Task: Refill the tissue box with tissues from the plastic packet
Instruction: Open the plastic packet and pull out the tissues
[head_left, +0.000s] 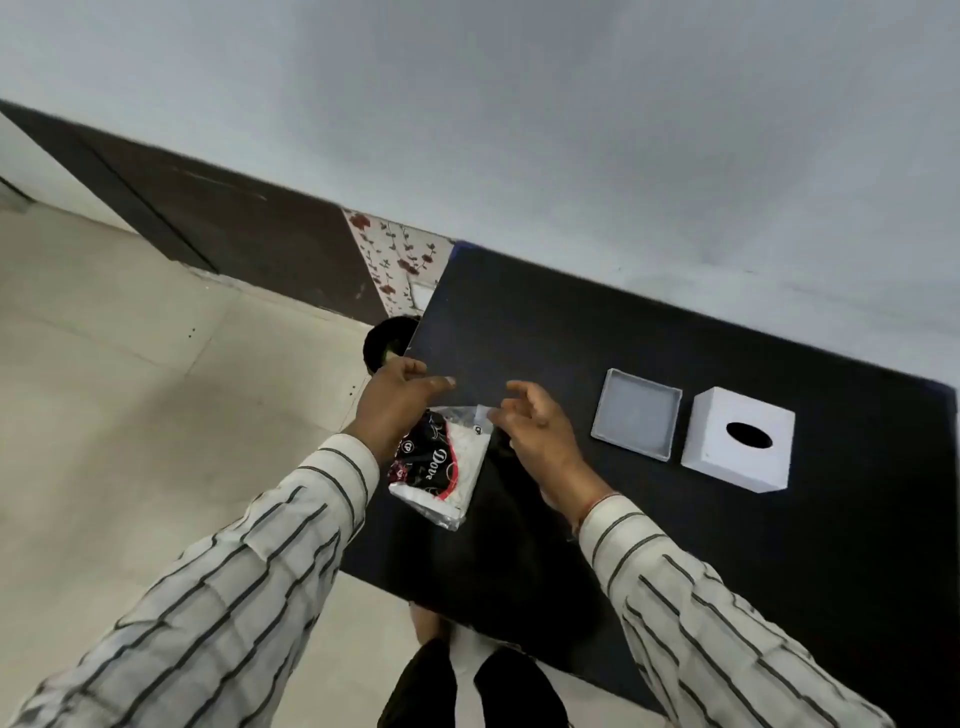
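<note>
A plastic packet of tissues, clear with a black and red printed panel, hangs over the left part of the black table. My left hand grips its top left edge. My right hand pinches the clear flap at its top right corner, the other fingers spread. To the right stands the white tissue box cover with a dark oval slot on top. Its grey base tray lies beside it, open side up, with nothing in it.
A dark round bin sits on the tiled floor just off the table's left corner. A floral panel and a dark skirting run along the wall behind. My feet show below the table's front edge.
</note>
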